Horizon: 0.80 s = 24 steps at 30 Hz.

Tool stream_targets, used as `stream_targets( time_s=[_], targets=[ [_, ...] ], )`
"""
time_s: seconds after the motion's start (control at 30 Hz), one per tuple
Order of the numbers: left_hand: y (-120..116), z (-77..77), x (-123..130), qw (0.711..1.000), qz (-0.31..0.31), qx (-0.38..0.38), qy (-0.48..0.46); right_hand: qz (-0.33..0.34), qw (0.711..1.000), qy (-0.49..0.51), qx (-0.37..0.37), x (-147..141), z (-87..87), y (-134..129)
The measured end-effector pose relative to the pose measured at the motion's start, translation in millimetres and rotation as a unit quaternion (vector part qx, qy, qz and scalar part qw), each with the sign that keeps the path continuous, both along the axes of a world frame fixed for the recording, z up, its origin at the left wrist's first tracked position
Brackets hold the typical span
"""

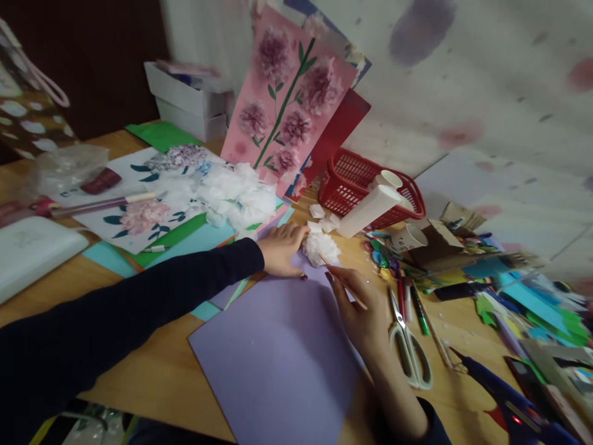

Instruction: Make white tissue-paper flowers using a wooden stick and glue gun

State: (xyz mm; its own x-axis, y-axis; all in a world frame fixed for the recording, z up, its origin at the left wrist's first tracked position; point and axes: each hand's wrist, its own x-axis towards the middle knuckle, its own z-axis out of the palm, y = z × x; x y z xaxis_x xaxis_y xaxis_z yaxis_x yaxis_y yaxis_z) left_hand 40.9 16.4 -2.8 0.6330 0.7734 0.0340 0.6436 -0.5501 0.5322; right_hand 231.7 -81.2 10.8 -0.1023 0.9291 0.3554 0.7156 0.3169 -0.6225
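Flower point(320, 247), just one, white and ruffled, sat at the far edge of one large purple sheet point(278, 361), and two bare hands had it between them! Left hand point(280, 250) lay low on its left side, thumb and fingers parted widely, fingertips right by the petals; whether they pressed on it, I couldn't tell. Right hand point(364, 309) came in from the near right, thumb and forefinger drawn to a narrow pinch around something slim, too small to make out, its tip aimed at the flower. So the bloom lay just beyond that pinch, and just right of the left fingertips.

Now the count around them! At least three small white squares point(317, 211) lay just past the flower. One heap of white tissue point(241, 194) spread on the left. Five fluffy blooms crowded one pink card point(286, 102) standing at the far side. One red basket point(340, 185) stood to its right, one long white tube point(370, 209) leaning on the rim, one printed paper cup point(408, 237) close by. One pair of scissors point(399, 318) rested just right of the right hand, and nearer still, on the far right of the table, one glue gun point(498, 389) showed a red light!
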Motion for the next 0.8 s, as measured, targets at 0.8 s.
stream_targets(
  time_s=[0.8],
  targets=[
    [-5.4,-7.1,0.6,0.99,-0.033,0.104,-0.09,-0.117,0.992,0.043,0.031,7.3,-1.0,-2.1]
  ],
)
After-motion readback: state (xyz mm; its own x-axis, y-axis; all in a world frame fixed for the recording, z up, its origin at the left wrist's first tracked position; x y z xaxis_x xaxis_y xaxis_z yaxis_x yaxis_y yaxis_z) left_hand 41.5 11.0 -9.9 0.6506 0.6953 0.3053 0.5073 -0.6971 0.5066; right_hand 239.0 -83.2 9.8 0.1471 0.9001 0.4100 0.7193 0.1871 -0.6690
